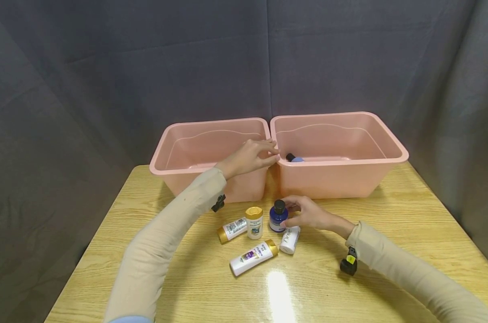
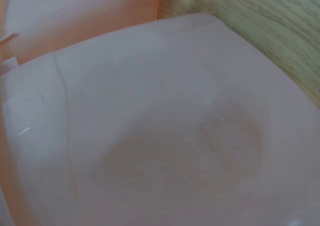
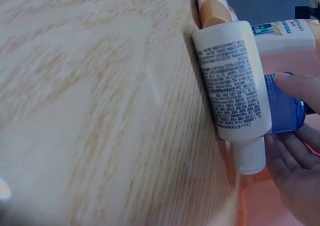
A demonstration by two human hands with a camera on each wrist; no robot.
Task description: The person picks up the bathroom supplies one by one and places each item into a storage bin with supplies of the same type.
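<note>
Right hand (image 1: 308, 214) grips upright blue bottle (image 1: 278, 217) beside white bottles; left hand (image 1: 252, 156), fingers relaxed, over bins; labels unreadable.

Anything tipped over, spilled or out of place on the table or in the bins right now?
No spill or damage shows. Three white bottles lie on their sides on the table; the gold-capped bottle and the blue bottle stand upright, the right hand gripping the blue one. Another dark-capped bottle lies in the right bin.
</note>
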